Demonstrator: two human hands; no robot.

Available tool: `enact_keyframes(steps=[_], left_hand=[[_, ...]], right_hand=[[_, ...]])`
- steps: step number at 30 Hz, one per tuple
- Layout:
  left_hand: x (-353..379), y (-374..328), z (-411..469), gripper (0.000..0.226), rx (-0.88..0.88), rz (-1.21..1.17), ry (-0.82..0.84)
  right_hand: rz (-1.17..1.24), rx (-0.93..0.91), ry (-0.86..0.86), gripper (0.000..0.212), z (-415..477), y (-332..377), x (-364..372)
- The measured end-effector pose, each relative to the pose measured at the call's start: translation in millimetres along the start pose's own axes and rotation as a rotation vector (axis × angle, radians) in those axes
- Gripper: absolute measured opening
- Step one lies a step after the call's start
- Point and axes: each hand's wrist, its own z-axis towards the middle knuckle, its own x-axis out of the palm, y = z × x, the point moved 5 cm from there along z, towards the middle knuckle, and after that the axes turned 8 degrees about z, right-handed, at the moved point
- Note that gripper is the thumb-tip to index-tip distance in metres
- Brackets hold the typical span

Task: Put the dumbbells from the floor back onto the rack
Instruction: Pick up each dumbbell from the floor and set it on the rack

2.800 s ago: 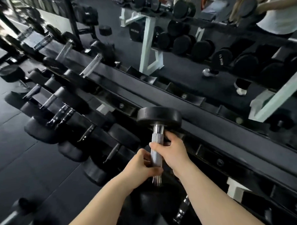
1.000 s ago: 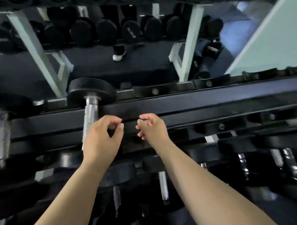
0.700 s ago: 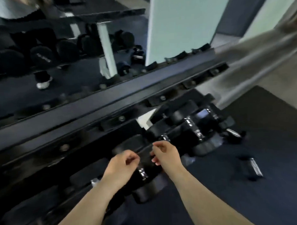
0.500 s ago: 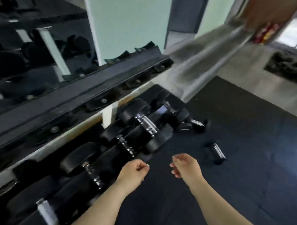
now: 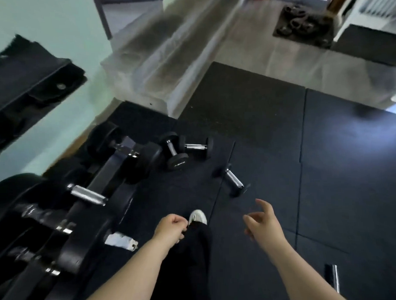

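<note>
While my left hand [image 5: 170,229] is curled into a loose, empty fist and my right hand [image 5: 263,221] hangs half open with fingers spread and nothing in it, the nearest dumbbell [image 5: 233,181] lies on the floor mat [image 5: 328,167] just beyond my right fingertips, well clear of the rack [image 5: 82,198]. Two more dumbbells [image 5: 183,150] lie touching each other close beside the rack's end. My white shoe [image 5: 197,217] is stepping toward them, so I could kick one rolling, or grab off-centre and drop a head on my foot.
</note>
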Motion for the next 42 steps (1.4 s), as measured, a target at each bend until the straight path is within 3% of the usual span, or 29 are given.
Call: enact_keyframes(steps=[5,10,13,17,19,21,24,26,30,34,38,42], left_hand=[[45.0,-88.7,142.4,0.018,-0.12,-0.013,0.028],[143.3,-140.0,308.7,0.019,-0.102,0.109,0.109],[210.8,-132.1,401.4,0.014,-0.159,0.035,0.131],[278.7,-89.6,526.6,0.021,-0.158,0.058,0.124],[303.4,-70.2,572.1,0.013,-0.208,0.065,0.145],[323.4,-56.3,607.4,0.035,-0.25,0.041,0.164],[350.7,-52.7,638.9,0.053,-0.313,-0.131,0.279],[362.6,-59.0,648.8,0.051,-0.328,-0.318,0.337],[370.8,-58.2,640.2,0.04,-0.327,-0.513,0.291],[370.5,-49.2,650.2,0.037,-0.297,-0.573,0.306],[370.0,-52.1,655.8,0.032,-0.259,-0.544,0.359],[364.5,-58.1,643.1,0.022,-0.243,-0.536,0.303]], right_hand=[[-0.138,0.091,-0.023,0.057,170.9,-0.5,-34.6],[-0.329,0.139,0.039,0.055,334.1,-60.0,-49.9],[-0.442,0.169,0.086,0.057,428.9,-119.1,-37.6],[-0.592,0.055,0.177,0.062,543.2,-187.3,-7.4],[-0.687,0.022,0.236,0.065,591.8,-216.3,6.1],[-0.725,0.07,0.314,0.066,632.4,-241.6,18.0],[-0.85,0.178,0.464,0.062,668.6,-269.2,31.9],[-0.938,0.226,0.535,0.06,675.7,-277.2,33.5],[-1.022,0.22,0.555,0.056,668.7,-284.6,28.5],[-1.005,0.197,0.58,0.032,674.3,-292.9,28.0],[-0.954,0.189,0.581,0.028,681.1,-294.8,26.2],[-0.897,0.187,0.575,0.022,669.6,-283.3,24.4]])
